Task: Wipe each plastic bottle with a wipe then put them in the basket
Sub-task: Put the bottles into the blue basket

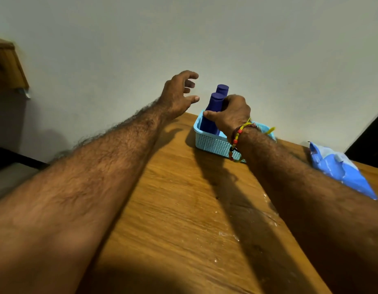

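Two dark blue plastic bottles stand upright in a light blue perforated basket [207, 142] at the far edge of the wooden table. My right hand [231, 114] grips the nearer bottle [211, 115] from the right, thumb across its front. The farther bottle [222, 90] rises behind it, untouched. My left hand [179, 93] hovers in the air just left of the bottles, fingers spread and loosely curved, holding nothing. No wipe shows in either hand.
A blue wipes packet [341, 168] lies at the table's right edge. The wooden table [179, 209] runs toward me, with white specks on its right part. A plain wall stands right behind the basket. A wooden shelf [5, 66] hangs at far left.
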